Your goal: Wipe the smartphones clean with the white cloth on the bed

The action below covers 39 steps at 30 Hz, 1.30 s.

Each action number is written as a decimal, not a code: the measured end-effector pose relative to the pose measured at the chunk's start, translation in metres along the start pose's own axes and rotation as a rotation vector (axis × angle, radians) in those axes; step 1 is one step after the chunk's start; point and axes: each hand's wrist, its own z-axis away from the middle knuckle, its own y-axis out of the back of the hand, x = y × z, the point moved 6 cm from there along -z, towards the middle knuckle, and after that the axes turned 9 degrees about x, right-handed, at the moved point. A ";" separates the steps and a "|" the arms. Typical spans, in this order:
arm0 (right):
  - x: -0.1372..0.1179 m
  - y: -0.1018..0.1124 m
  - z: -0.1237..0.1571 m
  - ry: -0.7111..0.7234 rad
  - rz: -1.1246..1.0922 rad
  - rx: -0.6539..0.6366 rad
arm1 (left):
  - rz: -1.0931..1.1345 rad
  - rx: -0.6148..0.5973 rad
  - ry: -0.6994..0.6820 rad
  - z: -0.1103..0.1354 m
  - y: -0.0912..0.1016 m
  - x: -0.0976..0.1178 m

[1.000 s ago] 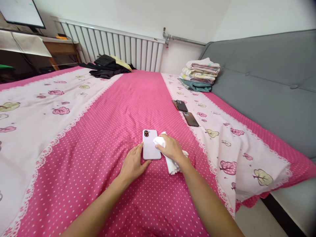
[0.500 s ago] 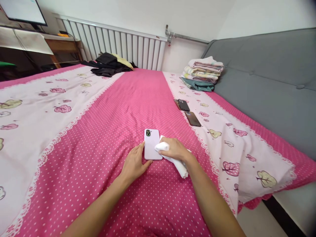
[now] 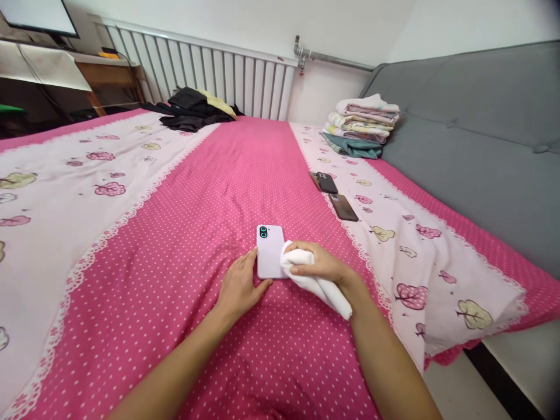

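A pale lilac smartphone (image 3: 270,259) lies back side up on the pink dotted bedspread, its dark camera block at the upper left corner. My left hand (image 3: 238,286) holds its lower left corner, with fingers along the left edge and the thumb at the bottom edge. In my right hand (image 3: 326,265) is a bunched white cloth (image 3: 317,286), gripped between thumb and fingers. The cloth's front end covers the phone's right edge, and its tail hangs toward my wrist.
Two dark phones, a nearer one (image 3: 344,207) and a farther one (image 3: 326,182), lie to the right. Folded fabrics (image 3: 363,125) are stacked by the grey headboard (image 3: 472,116). Black clothes (image 3: 188,111) lie at the far side, before a white radiator (image 3: 210,70).
My right hand has shifted slightly right with the white cloth, from over the phone's back to its right edge. The left hand has stayed at the phone's corner.
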 end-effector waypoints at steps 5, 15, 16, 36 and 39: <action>-0.001 0.015 -0.010 0.089 0.225 0.431 | -0.025 0.027 0.006 0.002 -0.001 0.001; -0.013 -0.005 -0.011 0.105 0.816 0.694 | -0.042 0.019 -0.002 0.000 -0.002 0.002; -0.015 -0.006 -0.010 0.100 0.835 0.696 | -0.042 0.016 -0.002 0.000 -0.001 0.002; -0.001 -0.003 -0.009 -0.206 0.922 0.519 | -0.045 0.008 -0.005 0.000 -0.002 0.003; -0.002 -0.004 -0.008 -0.180 0.902 0.542 | -0.052 0.015 -0.010 0.001 -0.002 0.002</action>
